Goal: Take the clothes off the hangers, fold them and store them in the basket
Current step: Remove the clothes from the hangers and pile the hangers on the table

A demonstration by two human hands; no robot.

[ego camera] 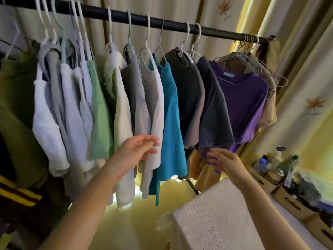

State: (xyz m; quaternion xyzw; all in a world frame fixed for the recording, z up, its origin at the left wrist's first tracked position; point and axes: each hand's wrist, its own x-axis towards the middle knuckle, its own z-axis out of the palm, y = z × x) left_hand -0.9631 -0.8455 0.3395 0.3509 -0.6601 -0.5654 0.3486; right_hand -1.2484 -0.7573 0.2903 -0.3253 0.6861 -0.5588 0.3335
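Observation:
Several garments hang on hangers from a dark rail point(162, 22). Among them are a pale grey top point(153, 105), a teal top point(171, 114), a dark grey shirt point(189, 91) and a purple T-shirt point(243, 101). My left hand point(138, 150) is raised at the lower hem of the pale grey top, fingers loosely bent and touching the cloth. My right hand point(225, 163) reaches below the dark grey and purple shirts, fingers spread near the purple hem; I cannot tell if it grips the cloth. No basket is in view.
A table with a white lace cloth point(216, 213) stands at the lower right. Cardboard boxes point(292, 206) with bottles line the right side. An olive garment point(18, 114) hangs at the far left. Curtains point(306, 78) close off the back and right.

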